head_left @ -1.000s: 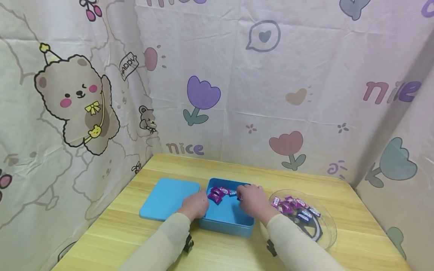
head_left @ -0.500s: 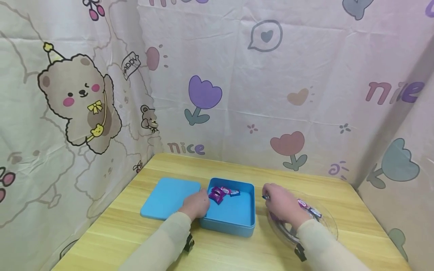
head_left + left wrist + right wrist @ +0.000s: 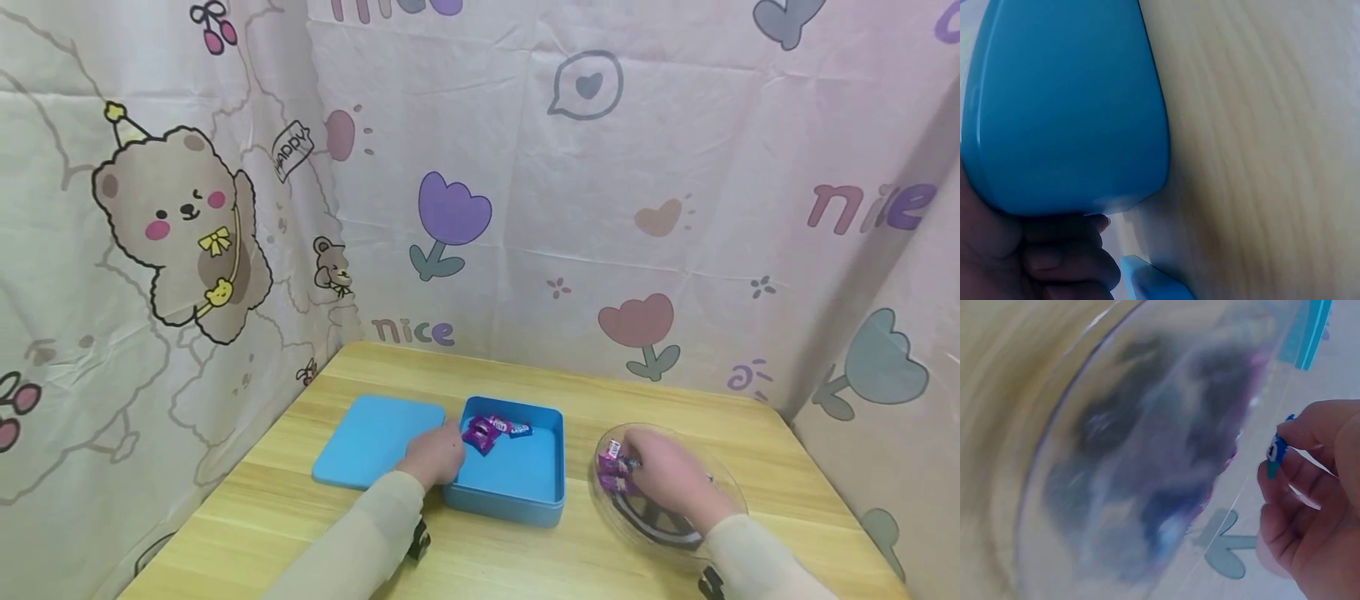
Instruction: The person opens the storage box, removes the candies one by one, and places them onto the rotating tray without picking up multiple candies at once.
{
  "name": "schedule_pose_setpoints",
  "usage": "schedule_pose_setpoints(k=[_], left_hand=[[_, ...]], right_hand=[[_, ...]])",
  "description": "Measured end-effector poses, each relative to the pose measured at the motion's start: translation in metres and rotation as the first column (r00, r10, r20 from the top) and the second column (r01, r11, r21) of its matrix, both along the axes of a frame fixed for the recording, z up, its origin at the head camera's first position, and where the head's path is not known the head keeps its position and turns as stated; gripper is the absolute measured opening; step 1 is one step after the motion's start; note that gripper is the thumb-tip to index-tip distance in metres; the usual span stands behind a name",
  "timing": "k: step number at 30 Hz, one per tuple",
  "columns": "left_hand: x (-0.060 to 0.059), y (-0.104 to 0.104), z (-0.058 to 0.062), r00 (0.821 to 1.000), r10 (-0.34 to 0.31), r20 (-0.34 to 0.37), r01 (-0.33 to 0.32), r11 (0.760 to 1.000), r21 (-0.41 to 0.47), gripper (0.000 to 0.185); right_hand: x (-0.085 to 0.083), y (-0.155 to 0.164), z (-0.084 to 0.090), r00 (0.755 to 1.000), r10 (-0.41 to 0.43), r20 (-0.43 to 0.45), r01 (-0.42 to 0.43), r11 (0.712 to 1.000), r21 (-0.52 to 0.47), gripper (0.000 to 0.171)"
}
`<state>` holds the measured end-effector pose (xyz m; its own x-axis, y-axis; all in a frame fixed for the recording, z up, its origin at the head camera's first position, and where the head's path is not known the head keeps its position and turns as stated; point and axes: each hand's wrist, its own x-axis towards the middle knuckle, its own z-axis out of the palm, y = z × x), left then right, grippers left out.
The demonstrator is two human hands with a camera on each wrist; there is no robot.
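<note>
A blue box (image 3: 502, 507) stands in the middle of the table with several wrapped candies (image 3: 483, 431) in its far left corner. My left hand (image 3: 435, 454) grips the box's left side, and in the left wrist view its fingers (image 3: 1079, 262) curl beside the wall. Over a clear round bowl (image 3: 1054, 419) on the right, my right hand (image 3: 667, 471) pinches a small blue wrapped candy (image 3: 1277, 449) between thumb and finger. Purple and pink candies (image 3: 615, 479) lie in the bowl's left part; my right hand hides others. The bowl's contents are blurred in the right wrist view.
A flat light-blue lid (image 3: 375, 442) lies left of the box. The wooden table (image 3: 510, 558) ends at a patterned cloth backdrop (image 3: 525, 250) behind and on both sides.
My right hand has moved from over the box rightward to the bowl, carrying the blue candy. My left hand has stayed at the box's left side.
</note>
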<state>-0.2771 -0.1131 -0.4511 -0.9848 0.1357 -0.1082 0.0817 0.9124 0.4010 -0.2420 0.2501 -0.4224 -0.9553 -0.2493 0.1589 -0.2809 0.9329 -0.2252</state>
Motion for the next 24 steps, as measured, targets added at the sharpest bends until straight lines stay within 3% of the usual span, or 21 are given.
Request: schedule_pose_setpoints(k=[16, 24], left_hand=[[0.000, 0.000, -0.001, 1.000, -0.002, 0.004, 0.002, 1.000, -0.005, 0.052], [0.001, 0.001, 0.002, 1.000, -0.005, -0.005, 0.004, 1.000, -0.004, 0.051]], right_hand=[[0.010, 0.032, -0.019, 0.992, -0.065, 0.104, 0.060, 0.997, 0.057, 0.030], [0.007, 0.034, -0.015, 0.991, -0.077, 0.106, 0.075, 0.997, 0.019, 0.028]])
